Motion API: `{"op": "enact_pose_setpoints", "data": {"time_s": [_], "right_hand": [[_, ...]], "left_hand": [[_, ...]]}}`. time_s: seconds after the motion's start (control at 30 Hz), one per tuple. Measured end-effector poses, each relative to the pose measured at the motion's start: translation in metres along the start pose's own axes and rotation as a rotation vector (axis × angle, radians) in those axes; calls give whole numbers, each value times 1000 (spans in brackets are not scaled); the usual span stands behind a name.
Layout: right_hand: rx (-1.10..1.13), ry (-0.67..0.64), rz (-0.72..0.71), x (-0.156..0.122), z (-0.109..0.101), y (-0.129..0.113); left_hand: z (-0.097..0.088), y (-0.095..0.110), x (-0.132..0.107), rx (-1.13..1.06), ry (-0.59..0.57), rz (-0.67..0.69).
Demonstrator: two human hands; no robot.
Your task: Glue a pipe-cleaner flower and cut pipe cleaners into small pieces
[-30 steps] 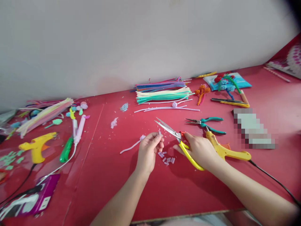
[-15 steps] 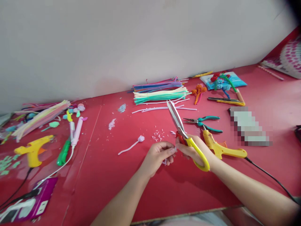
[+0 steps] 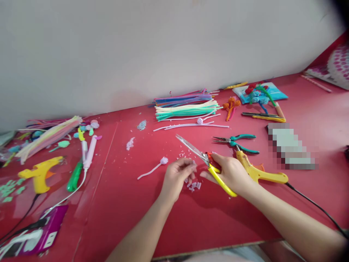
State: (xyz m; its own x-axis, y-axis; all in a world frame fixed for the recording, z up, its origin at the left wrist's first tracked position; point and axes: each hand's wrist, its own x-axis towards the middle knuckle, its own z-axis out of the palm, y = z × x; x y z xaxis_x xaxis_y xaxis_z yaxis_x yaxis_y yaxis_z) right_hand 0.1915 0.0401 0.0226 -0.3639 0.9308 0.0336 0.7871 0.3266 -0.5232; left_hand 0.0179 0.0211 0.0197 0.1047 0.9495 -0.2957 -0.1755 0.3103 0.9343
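- Head view: right hand has the scissors, fingers wrapped on the handles, thumb poking out toward the left hand.
- Scissors: long silver blades, nearly together, tips up and to the left; yellow handle, red-orange patch by the pivot. They sit over the table, between the hands, blades just past the left fingertips.
- Left hand: thumb and fingertips pinched narrow on a small lilac piece. Piece is short and pale; its far end is hidden by the fingers.
- Cut pieces: short lilac lengths, loose cluster on the table just below the left fingertips.
- Lilac flower: fuzzy round head, one thin, slightly bent stem, lying flat just left of the left hand.
- Glue gun: yellow, on its side, next to the right wrist.
- Pliers: teal handles, above the right hand, near the glue gun nozzle.
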Motion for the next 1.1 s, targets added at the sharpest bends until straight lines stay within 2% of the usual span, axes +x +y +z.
{"op": "enact_pose_setpoints", "data": {"time_s": [0.1,0.2,0.37,0.73,1.1], "right_hand": [[-189,3,-23,-2,3,2],[-273,-44,-54,-5,7,2],[-320,-63,-84,-8,10,1],[-355,-50,-97,-8,14,3],[-360,-32,-118,-9,13,3]], "left_hand": [[-5,2,3,-87,127,104],[-8,4,4,-132,179,172],[-10,5,4,-176,201,215],[-10,6,3,-198,220,206],[-10,7,2,-212,195,230]]}}
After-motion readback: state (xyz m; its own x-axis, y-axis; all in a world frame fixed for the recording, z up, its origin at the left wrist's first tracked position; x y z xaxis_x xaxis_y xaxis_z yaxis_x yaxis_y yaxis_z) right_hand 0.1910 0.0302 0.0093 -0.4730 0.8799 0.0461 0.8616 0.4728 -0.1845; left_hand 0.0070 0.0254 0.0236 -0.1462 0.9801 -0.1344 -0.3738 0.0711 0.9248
